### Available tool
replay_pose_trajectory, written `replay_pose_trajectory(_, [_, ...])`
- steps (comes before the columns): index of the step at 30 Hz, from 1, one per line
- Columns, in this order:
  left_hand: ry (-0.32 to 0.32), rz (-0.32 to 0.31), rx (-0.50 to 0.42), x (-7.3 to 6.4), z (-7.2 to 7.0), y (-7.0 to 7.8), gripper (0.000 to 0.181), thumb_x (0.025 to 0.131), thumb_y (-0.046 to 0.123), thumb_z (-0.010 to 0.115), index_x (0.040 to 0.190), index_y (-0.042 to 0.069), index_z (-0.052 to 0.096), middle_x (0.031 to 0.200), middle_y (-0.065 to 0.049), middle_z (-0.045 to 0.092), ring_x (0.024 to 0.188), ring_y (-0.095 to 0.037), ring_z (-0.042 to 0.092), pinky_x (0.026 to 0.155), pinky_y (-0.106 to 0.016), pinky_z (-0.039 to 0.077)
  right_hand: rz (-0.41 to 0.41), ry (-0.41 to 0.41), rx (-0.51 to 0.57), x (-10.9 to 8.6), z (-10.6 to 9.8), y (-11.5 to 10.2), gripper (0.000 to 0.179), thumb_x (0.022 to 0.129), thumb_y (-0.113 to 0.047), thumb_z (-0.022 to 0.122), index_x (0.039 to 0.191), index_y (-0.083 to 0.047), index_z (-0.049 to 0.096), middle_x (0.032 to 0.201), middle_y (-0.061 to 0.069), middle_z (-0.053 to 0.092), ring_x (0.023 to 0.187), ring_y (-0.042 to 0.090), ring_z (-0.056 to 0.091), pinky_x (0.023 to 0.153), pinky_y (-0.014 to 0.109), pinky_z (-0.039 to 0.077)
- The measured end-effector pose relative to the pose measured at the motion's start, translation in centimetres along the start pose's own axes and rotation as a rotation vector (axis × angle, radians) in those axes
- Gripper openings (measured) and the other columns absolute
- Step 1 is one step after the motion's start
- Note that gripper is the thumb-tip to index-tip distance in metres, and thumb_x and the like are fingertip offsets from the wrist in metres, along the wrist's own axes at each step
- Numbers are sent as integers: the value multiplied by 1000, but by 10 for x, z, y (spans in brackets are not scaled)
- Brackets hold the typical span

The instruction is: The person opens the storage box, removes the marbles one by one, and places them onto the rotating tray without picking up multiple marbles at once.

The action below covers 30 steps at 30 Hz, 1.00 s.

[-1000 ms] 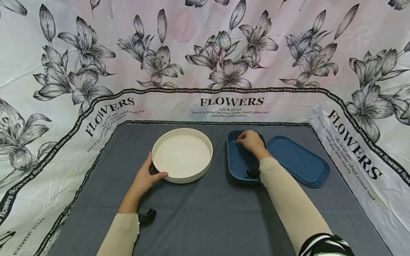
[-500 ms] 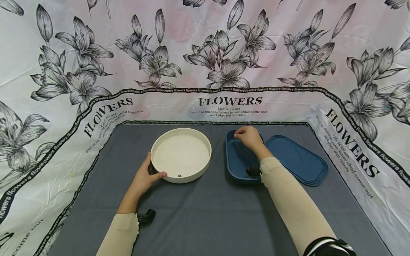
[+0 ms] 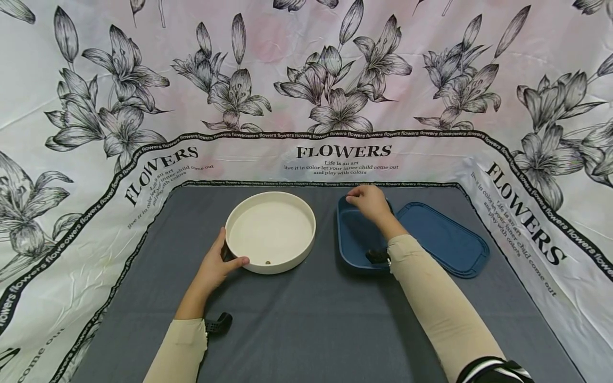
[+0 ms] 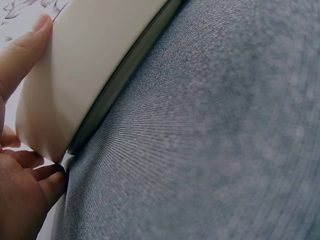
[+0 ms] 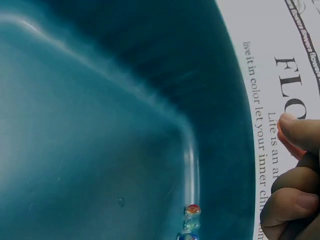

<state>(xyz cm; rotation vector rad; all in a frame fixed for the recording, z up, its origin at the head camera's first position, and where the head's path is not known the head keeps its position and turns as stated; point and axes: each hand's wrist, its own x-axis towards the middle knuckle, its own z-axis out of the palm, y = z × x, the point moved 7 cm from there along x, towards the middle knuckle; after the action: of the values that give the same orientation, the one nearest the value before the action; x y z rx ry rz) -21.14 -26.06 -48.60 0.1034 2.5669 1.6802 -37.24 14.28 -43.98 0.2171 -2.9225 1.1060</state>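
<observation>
My left hand [image 3: 214, 268] grips the left side of a round cream dish [image 3: 268, 231], thumb at the near rim and fingers at its outer wall and underside. In the left wrist view the dish's wall [image 4: 75, 65] rises from the cloth. One tiny marble [image 3: 268, 262] lies inside at the dish's near edge. My right hand [image 3: 373, 205] is over the far end of a blue box [image 3: 340, 234], thumb and index fingertips brought together, other fingers curled. I cannot tell whether a marble sits between them. Several glass marbles [image 5: 192, 210] line up along the box's floor edge.
A blue lid [image 3: 445, 239] lies flat right of the box, partly behind the right forearm. Grey cloth [image 3: 287, 324] covers the working area, bordered by a white flower-printed cloth [image 3: 345, 159]. A dark wrist-camera mount [image 3: 220, 323] juts from the left sleeve.
My right hand has moved slightly up and left toward the box's far rim. A marble has come into sight at the dish's near edge. The left hand keeps its grip.
</observation>
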Motion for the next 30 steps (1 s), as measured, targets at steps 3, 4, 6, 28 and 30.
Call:
replay_pose_trajectory(3, [1, 1, -6, 1, 0, -1, 120, 86, 19, 85, 163, 1, -5, 171, -21, -4, 157, -38, 8, 125, -53, 19, 0, 5, 9, 0, -1, -3, 27, 102, -30, 67, 121, -12, 74, 93, 10, 66, 78, 25, 56, 68, 40, 46])
replay_pose_trajectory(4, [0, 3, -7, 1, 0, -1, 120, 86, 19, 85, 163, 1, -5, 171, -21, -4, 157, -38, 8, 125, -53, 19, 1, 9, 11, 1, -1, -4, 28, 101, -30, 67, 121, -12, 75, 88, 10, 64, 74, 25, 54, 65, 39, 44])
replay_pose_trajectory(6, [1, 4, -9, 1, 0, -2, 120, 86, 18, 85, 163, 1, -5, 171, -21, -5, 157, -38, 7, 125, -53, 19, -1, 16, 13, 1, -1, -6, 28, 101, -31, 68, 120, -12, 75, 82, 8, 61, 68, 24, 51, 61, 38, 42])
replay_pose_trajectory(28, [5, 17, 4, -1, 1, 2, 118, 87, 18, 85, 163, 1, -5, 170, -22, -4, 157, -39, 7, 125, -54, 18, -56, 37, 34, 5, 2, -39, 27, 100, -33, 69, 116, -13, 77, 62, 1, 50, 54, 19, 46, 51, 33, 39])
replay_pose_trajectory(30, [6, 18, 6, -2, 0, 3, 118, 87, 18, 84, 163, 1, -4, 170, -22, -4, 157, -39, 7, 125, -54, 18, -64, 35, 42, 6, 3, -42, 27, 100, -33, 69, 116, -13, 77, 61, 1, 49, 52, 19, 45, 50, 33, 39])
